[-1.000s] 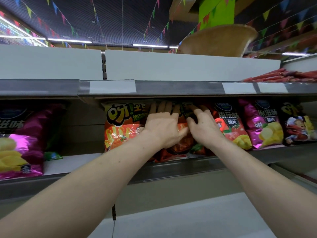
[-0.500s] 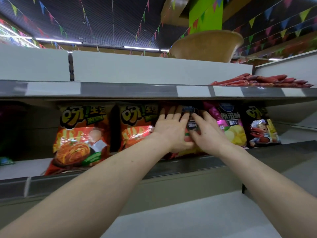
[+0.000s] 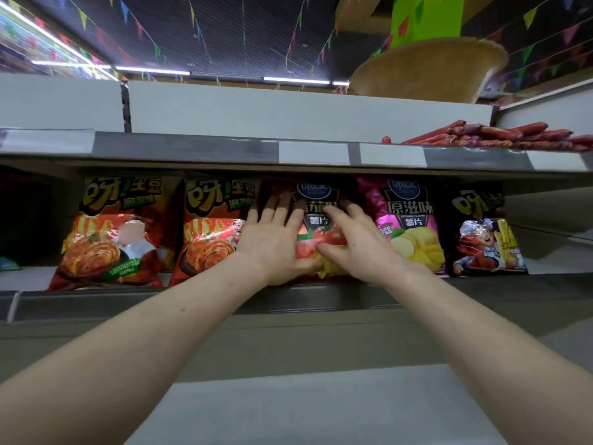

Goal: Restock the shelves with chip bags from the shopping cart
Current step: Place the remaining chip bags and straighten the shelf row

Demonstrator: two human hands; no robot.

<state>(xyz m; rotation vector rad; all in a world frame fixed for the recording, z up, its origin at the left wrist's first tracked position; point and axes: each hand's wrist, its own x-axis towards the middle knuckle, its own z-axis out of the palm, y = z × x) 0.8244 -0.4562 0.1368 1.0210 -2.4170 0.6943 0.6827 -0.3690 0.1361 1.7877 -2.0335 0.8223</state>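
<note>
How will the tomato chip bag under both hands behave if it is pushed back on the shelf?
Probably soft and light: the tomato chip bag looks puffy under the left hand and right hand, so it may dent. Its shiny film likely slides easily. Standing upright, it could tip backward.

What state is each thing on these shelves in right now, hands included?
left hand, fingers straight, pressed flat on the tomato chip bag
right hand, fingers straight, pressing the same bag
tomato chip bag, upright on the lower shelf
orange chip bags, two, upright, side by side
pink chip bag, upright, beside the tomato bag
black chip bag, upright, at the row's end
sausages, lying piled on the upper shelf
price labels, blank
</note>
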